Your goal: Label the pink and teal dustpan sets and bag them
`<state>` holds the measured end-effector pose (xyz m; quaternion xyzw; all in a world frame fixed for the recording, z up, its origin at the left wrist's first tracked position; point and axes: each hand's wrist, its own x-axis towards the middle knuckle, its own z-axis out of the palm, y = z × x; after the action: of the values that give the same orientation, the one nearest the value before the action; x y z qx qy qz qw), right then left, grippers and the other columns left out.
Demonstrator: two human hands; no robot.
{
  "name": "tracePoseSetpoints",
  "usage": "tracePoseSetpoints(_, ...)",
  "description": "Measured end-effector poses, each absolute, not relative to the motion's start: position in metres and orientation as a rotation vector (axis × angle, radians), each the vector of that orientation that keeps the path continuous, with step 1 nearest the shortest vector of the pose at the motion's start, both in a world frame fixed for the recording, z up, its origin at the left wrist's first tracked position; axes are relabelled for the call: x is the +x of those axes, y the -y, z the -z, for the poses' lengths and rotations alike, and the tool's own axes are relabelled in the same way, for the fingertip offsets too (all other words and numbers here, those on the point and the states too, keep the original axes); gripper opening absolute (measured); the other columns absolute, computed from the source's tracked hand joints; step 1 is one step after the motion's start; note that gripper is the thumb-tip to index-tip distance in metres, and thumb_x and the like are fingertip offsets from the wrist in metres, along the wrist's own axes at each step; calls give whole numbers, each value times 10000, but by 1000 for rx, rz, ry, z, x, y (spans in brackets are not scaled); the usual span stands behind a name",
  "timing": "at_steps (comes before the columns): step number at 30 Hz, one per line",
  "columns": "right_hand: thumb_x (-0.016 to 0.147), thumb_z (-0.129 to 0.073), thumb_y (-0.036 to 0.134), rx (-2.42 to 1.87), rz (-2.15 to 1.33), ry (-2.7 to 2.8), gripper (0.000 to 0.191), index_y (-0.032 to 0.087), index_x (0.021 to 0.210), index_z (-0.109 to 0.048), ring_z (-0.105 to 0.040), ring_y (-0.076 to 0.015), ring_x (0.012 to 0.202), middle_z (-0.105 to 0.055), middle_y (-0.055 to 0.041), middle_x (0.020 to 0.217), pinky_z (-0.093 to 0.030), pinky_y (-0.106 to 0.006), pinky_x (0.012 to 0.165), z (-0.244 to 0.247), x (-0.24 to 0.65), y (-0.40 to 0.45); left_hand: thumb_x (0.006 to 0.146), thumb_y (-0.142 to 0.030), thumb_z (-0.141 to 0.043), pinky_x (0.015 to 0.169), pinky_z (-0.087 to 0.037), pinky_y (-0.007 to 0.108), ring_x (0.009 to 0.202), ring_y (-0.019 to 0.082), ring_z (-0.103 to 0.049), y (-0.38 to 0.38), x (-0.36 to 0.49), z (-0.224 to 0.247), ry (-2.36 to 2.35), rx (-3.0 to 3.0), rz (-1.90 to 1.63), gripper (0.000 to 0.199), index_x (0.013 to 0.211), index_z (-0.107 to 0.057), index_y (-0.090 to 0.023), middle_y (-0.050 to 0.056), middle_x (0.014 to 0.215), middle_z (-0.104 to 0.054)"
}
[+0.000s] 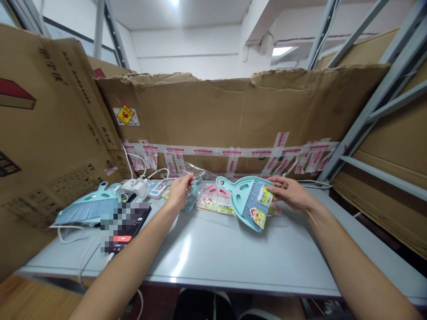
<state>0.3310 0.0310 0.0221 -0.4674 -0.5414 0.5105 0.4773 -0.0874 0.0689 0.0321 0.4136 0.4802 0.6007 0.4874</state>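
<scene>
My right hand [288, 192] grips the wide edge of a teal dustpan [240, 195], its handle pointing left. A brush with blue-grey bristles [252, 200] is nested in the dustpan, and a yellow-green printed label [260, 214] hangs on it. With closed fingers, my left hand [180, 192] pinches a clear plastic bag [199, 171]. Something teal shows through the plastic beside that hand, partly hidden. Between my hands, a pink dustpan and brush set [216, 198] lies on the table in clear wrapping.
Another teal dustpan with brush [88, 205] rests on the grey table [213, 253] at left. Near it are a phone [133, 226], white chargers [138, 187] and loose cables. A taped cardboard sheet [213, 115] stands behind; a large box [50, 146] is left, metal shelving right.
</scene>
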Motion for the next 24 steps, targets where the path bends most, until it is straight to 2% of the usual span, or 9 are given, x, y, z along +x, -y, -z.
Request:
tracePoseSetpoints(9, 685, -1061, 430, -1198, -1227, 1370, 513, 191, 1061, -805, -817, -251, 862, -849, -102, 1067, -721, -328, 687, -19, 306, -26, 661, -539, -982, 438, -163, 199, 517, 53, -350, -47, -69, -39, -1079, 1092, -936, 475, 807, -774, -138, -21, 667, -540)
tracePoseSetpoints(12, 698, -1059, 405, -1152, -1247, 1307, 496, 195, 1066, -800, -824, -257, 900, -851, -99, 1075, -736, -353, 737, -14, 303, -28, 766, -674, -901, 448, -191, 234, 510, 84, -373, -45, -71, -42, -1050, 1283, -859, 538, 801, -771, -153, -1, 640, -545)
tracePoseSetpoints(14, 709, -1059, 381, -1138, -1271, 1264, 490, 199, 1083, -799, -829, -258, 918, -854, -99, 1082, -738, -345, 744, -11, 301, -30, 893, -742, -745, 485, -301, 269, 535, 128, -448, -47, -78, -44, -1137, 1501, -1069, 582, 767, -754, -174, 23, 632, -567)
tracePoseSetpoints(16, 706, -1065, 358, -1131, -1304, 1223, 485, 200, 1079, -799, -833, -254, 913, -858, -101, 1078, -737, -325, 724, -9, 300, -31, 984, -692, -646, 641, -467, 311, 706, 202, -618, -53, -88, -43, -1313, 1790, -1359, 537, 827, -765, -193, 75, 768, -686)
tracePoseSetpoints(17, 700, -1070, 348, -1129, -1323, 1206, 481, 198, 1069, -799, -834, -252, 905, -860, -101, 1067, -737, -318, 715, -8, 300, -32, 1001, -637, -645, 772, -518, 334, 874, 246, -686, -56, -94, -41, -1421, 1936, -1452, 466, 923, -780, -198, 107, 929, -753)
tracePoseSetpoints(19, 682, -1082, 325, -1133, -1365, 1175, 476, 194, 1040, -797, -836, -248, 888, -862, -99, 1037, -741, -315, 713, -5, 300, -33, 978, -564, -685, 968, -517, 378, 1172, 325, -690, -65, -106, -35, -1630, 2122, -1409, 420, 1155, -764, -191, 167, 1231, -765)
tracePoseSetpoints(20, 676, -1086, 313, -1140, -1386, 1165, 473, 193, 1030, -796, -838, -246, 882, -864, -99, 1029, -743, -312, 714, -4, 300, -34, 964, -560, -698, 987, -512, 391, 1216, 349, -684, -69, -111, -30, -1733, 2120, -1317, 466, 1227, -738, -177, 193, 1289, -753)
tracePoseSetpoints(22, 678, -1085, 289, -1157, -1427, 1158, 467, 188, 1029, -795, -843, -245, 880, -866, -108, 1040, -743, -300, 708, -2, 300, -35, 935, -576, -730, 916, -518, 384, 1126, 360, -724, -76, -118, -21, -1853, 2029, -1088, 529, 1263, -711, -160, 208, 1221, -777)
tracePoseSetpoints(24, 691, -1078, 266, -1171, -1466, 1162, 460, 181, 1046, -798, -848, -250, 885, -868, -125, 1070, -739, -286, 686, 0, 298, -35, 902, -568, -776, 800, -505, 351, 932, 321, -750, -82, -122, -13, -1850, 1932, -960, 517, 1231, -716, -174, 164, 1060, -808)
